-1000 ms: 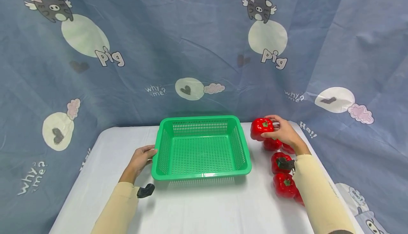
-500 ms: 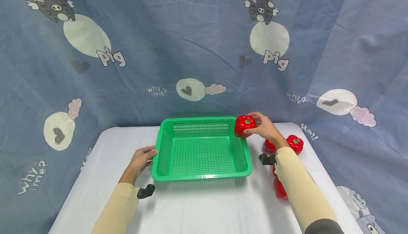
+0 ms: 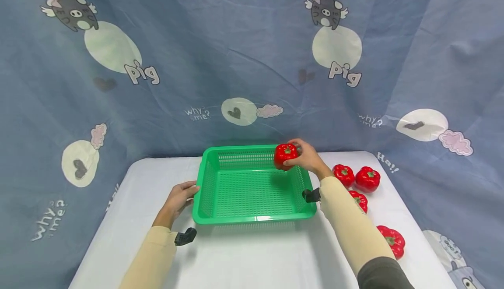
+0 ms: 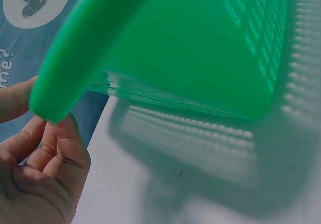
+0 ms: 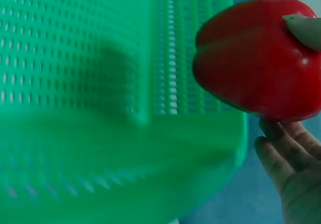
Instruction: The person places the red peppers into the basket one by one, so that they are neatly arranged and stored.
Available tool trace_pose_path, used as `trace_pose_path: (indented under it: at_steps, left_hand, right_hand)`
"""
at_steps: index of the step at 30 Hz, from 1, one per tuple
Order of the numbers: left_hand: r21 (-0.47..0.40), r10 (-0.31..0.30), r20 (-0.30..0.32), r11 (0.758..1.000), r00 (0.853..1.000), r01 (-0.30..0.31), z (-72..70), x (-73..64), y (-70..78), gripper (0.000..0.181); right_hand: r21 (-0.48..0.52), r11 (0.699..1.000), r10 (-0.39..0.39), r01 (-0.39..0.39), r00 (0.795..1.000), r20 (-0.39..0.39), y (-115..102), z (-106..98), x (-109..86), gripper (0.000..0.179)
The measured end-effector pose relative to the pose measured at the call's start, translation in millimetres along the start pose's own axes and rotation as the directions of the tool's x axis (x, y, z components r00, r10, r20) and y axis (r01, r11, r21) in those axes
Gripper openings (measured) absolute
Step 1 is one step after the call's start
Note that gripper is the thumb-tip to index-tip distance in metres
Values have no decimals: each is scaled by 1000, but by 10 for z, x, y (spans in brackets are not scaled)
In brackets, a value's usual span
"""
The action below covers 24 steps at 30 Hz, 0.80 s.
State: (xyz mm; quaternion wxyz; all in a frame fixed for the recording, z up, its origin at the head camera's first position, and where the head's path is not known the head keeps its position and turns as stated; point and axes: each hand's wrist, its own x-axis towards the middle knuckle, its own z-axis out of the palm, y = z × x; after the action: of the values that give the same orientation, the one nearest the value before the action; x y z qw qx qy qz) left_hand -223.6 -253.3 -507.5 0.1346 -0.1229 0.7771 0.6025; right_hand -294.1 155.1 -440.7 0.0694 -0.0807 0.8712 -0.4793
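A green perforated plastic basket stands on the white-covered table, and its slotted floor is bare. At its left rim, my left hand pinches the edge; the left wrist view puts the thumb on one side of the rim and the fingers on the other. My right hand holds a glossy red bell pepper over the basket's far right corner. In the right wrist view the thumb lies on the pepper near its stem, the fingers beneath, apart from the mesh.
Several more red bell peppers lie along the table's right side, among them a far one and a near one. The right sleeve covers part of that side. A blue printed cloth hangs behind the table.
My right hand has carried the bell pepper left, from beside the other peppers to over the basket. The left hand keeps its grip on the rim. The view has shifted slightly.
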Motion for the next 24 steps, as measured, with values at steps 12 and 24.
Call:
trace_pose_path:
  at_steps: [12, 24]
  left_hand:
    - [-13, -13, -8, 1000, 1000, 13, 12, -24, 13, 48]
    - [-13, -16, -16, 1000, 1000, 16, 20, -17, -3, 48]
  right_hand:
    - [74, 997, 9, -13, 999, 42, -102, 418, 160, 70]
    - [86, 996, 28, -32, 998, 48, -25, 711, 312, 67]
